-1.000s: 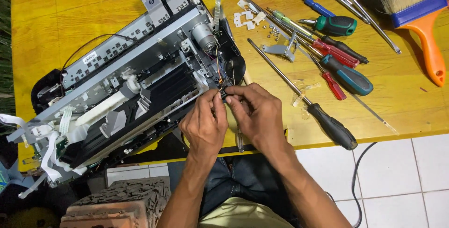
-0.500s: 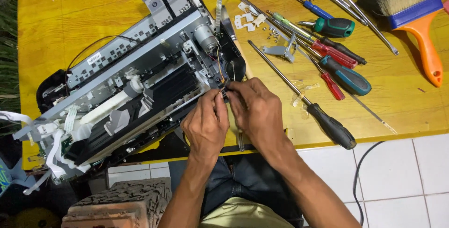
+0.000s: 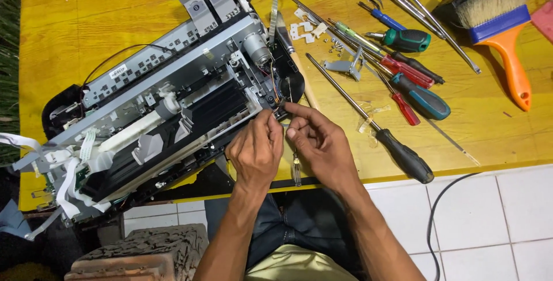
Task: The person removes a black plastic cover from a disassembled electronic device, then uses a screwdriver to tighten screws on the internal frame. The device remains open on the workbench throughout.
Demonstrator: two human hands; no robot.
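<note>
printer (image 3: 167, 108) lies stripped on the yellow bench (image 3: 115, 16), long axis running diagonally from lower left to upper right, open guts facing up. its right end, with the motor (image 3: 256, 49) and thin wires (image 3: 275, 88), points toward the tools. left hand (image 3: 256, 151) is curled nearly closed, fingertips pinched at the printer's right corner where the wires come down. right hand (image 3: 319, 140) is half curled, thumb and forefinger pinched on the same spot, touching the left hand's tips (what's between them is too small to tell, looks like a wire end or connector). just right of the hands lies a long black-handled screwdriver (image 3: 374, 122), parallel-ish to more screwdrivers (image 3: 415, 88) fanned out above. brush (image 3: 501, 33) sits far right, orange handle pointing down. white ribbon cables (image 3: 63, 171) hang off the printer's left end.
</note>
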